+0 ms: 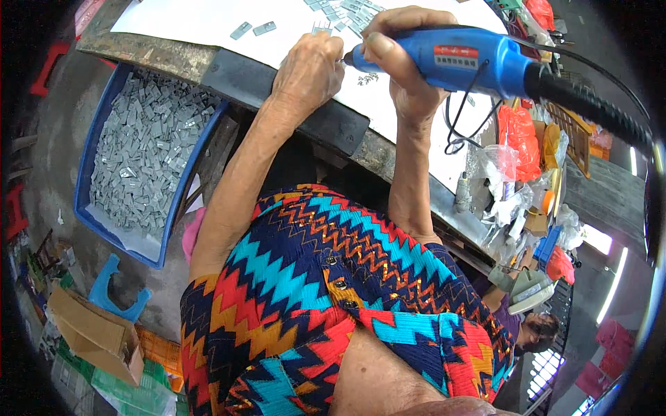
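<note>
In the head view, the right hand (409, 66) was clamped around a blue rotary tool (458, 62) at upper centre. The left hand (309, 69), curled together, pinched a small grey part, mostly hidden, on the desk (208, 21). At left, a blue bin (87, 173) held grey pieces.
</note>
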A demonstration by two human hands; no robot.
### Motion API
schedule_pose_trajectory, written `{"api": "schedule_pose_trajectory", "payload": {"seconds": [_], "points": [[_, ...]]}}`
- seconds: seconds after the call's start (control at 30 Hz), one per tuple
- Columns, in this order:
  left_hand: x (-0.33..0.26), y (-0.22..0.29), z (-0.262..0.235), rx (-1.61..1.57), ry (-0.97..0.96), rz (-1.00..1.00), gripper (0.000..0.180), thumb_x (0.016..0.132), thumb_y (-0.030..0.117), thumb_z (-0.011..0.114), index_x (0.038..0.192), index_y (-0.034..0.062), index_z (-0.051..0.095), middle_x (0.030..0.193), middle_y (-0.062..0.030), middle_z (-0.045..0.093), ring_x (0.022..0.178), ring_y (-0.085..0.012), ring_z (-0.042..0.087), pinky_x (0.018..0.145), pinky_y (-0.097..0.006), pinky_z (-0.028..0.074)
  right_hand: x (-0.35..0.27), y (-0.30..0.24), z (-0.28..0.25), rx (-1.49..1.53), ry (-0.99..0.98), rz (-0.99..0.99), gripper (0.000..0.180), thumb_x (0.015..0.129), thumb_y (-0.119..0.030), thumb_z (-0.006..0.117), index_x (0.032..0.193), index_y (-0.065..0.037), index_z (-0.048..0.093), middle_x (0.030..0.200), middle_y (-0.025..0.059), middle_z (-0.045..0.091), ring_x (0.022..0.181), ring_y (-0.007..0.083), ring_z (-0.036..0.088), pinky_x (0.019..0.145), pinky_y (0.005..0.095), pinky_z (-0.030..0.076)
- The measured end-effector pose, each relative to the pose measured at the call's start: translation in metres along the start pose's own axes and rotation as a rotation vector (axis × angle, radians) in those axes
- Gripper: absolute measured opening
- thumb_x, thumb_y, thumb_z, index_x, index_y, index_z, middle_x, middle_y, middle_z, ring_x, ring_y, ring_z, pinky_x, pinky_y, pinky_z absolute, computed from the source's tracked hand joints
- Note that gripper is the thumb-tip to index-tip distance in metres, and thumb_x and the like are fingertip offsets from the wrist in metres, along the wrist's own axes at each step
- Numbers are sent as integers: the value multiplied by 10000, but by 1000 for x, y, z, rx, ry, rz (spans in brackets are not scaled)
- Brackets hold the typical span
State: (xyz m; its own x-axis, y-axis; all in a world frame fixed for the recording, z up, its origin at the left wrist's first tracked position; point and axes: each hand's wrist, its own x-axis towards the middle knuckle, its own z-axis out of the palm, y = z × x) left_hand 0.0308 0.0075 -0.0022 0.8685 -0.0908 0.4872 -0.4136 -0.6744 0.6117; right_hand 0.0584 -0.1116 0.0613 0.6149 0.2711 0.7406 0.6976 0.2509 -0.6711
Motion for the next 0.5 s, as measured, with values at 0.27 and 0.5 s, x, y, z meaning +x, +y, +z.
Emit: {"api": "schedule_pose_trajectory", "payload": {"seconds": [0.27,0.5], "points": [[1,1,2,-26,55,11,55,669,1,595,691,-22,551,725,-184,568,720,-342,569,687,-408,477,2,-1,8,93,198,10,284,691,-13,692,908,-37,510,791,63,567,685,135,549,631,261,466],[0,0,4,15,53,-9,96,673,49,583,695,-36,544,742,-194,567,738,-342,559,705,-411,470,32,-43,-17,312,46,23,244,709,-46,479,928,47,529,776,205,569,580,222,544,573,388,446]]}}
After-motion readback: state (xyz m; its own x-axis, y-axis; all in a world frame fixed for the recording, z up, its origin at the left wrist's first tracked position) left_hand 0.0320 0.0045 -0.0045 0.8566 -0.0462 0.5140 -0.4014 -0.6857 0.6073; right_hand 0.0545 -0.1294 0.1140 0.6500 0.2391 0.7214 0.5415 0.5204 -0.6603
